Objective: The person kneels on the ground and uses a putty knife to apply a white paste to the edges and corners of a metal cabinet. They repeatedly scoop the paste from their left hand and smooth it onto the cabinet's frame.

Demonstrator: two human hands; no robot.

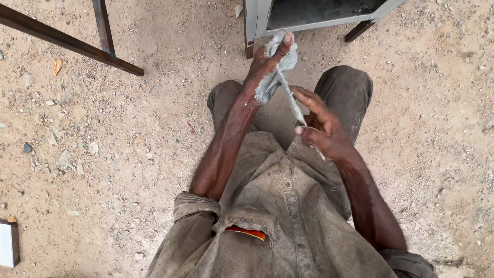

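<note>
I look straight down my own front at sandy ground. My left hand (pixel 267 62) is raised ahead of me and grips a grey, putty-smeared rag (pixel 285 61). My right hand (pixel 321 128) is closer to my chest and holds a narrow flat blade (pixel 290 100) coated in grey paste. The blade's far end rests inside the rag in my left hand. Both hands are above my knees, in front of my dusty buttoned shirt.
A grey metal cabinet frame (pixel 257 15) stands just ahead at the top. Dark rusty metal bars (pixel 67 41) cross the upper left. A small white and dark box (pixel 9 244) lies at the left edge. Pebbles and gravel are scattered over the ground.
</note>
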